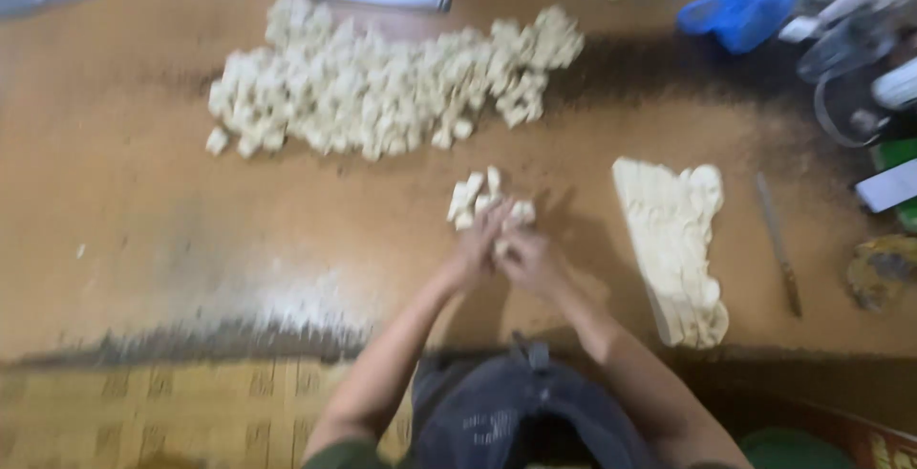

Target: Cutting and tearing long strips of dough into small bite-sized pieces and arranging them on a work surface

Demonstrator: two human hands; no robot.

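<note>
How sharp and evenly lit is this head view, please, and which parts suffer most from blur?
Head view: motion blur softens everything; the hands and the small dough pieces they touch lack clear edges. The big pile merges into lumps. Warm light is uneven, with dark shadow along the table's near edge and top right.

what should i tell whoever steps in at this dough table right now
Left hand and right hand are together on a small cluster of dough pieces; the grip is blurred.
Done: a big pile of cut pieces lies at the far side of the table.
Left: an uncut dough slab to the right, with a knife beside it.
</note>
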